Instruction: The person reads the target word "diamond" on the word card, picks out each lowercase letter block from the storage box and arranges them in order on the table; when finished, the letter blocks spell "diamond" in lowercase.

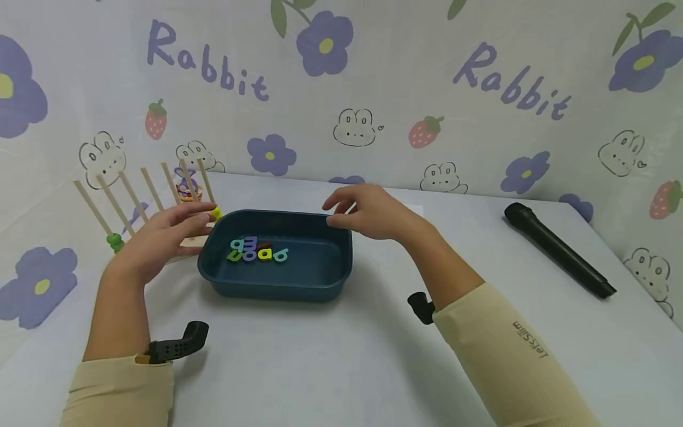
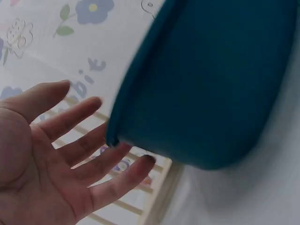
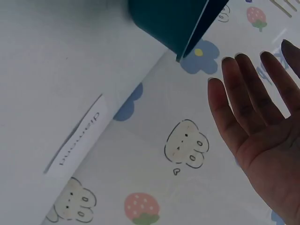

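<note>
A dark teal plastic basin (image 1: pixel 274 289) stands on the table, with several coloured letter pieces (image 1: pixel 265 254) lying in its left part. My left hand (image 1: pixel 169 234) is just beside the basin's left end, fingers extended and apart, holding nothing. In the left wrist view that palm (image 2: pixel 51 173) faces up beside the basin's rim (image 2: pixel 115 136); whether a fingertip touches it I cannot tell. Past the basin's far right corner hovers my right hand (image 1: pixel 370 210), its fingers relaxed. The right wrist view has those fingers (image 3: pixel 243 98) apart from the basin, with nothing in them.
A wooden rack (image 1: pixel 152 190) of upright sticks with green and yellow beads stands left, partly behind my left hand. Behind it is a small purple figure (image 1: pixel 188 185). A black microphone-like stick (image 1: pixel 559 250) lies right. A paper slip (image 3: pixel 77 136) reads "diamond" at the back edge.
</note>
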`<action>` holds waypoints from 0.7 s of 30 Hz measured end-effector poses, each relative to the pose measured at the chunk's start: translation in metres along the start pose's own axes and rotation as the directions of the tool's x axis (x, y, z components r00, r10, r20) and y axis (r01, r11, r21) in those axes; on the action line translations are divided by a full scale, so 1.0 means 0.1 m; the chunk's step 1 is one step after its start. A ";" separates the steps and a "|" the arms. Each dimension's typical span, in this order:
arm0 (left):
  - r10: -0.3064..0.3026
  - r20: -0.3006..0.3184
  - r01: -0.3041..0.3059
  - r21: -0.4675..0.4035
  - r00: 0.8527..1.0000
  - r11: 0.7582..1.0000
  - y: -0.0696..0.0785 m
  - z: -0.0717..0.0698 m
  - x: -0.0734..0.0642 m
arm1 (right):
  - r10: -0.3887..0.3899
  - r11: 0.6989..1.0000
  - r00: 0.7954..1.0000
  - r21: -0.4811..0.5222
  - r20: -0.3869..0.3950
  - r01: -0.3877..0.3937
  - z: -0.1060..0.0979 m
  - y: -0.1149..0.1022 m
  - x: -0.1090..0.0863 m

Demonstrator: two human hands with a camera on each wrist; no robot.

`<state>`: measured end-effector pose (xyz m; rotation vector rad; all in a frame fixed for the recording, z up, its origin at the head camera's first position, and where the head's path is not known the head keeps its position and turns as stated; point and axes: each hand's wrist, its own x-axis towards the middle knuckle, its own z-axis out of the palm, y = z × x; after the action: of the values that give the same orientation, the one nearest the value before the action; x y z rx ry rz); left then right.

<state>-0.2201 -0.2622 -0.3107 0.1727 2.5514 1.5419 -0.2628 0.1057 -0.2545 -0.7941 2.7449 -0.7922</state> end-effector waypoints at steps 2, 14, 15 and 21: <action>-0.018 0.016 0.018 -0.042 1.000 0.999 -0.08 0.00 0.00 | -0.008 1.000 0.999 -0.014 0.035 0.008 0.00 -0.05 0.07; -0.081 0.098 0.104 -0.255 0.992 0.961 -0.48 0.02 0.05 | -0.032 0.999 0.990 -0.009 0.138 0.034 0.04 -0.27 0.41; -0.079 0.106 0.106 -0.272 0.991 0.956 -0.50 0.01 0.05 | -0.039 0.999 0.989 0.000 0.142 0.040 0.05 -0.28 0.44; -0.051 0.148 0.098 -0.325 0.988 0.941 -0.56 0.01 0.01 | -0.067 0.997 0.981 0.051 0.184 0.059 0.12 -0.36 0.61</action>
<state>-0.2225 -0.2875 -0.3609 0.1334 2.1303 1.8297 -0.2944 0.0418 -0.2465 -0.9012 2.5407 -0.7481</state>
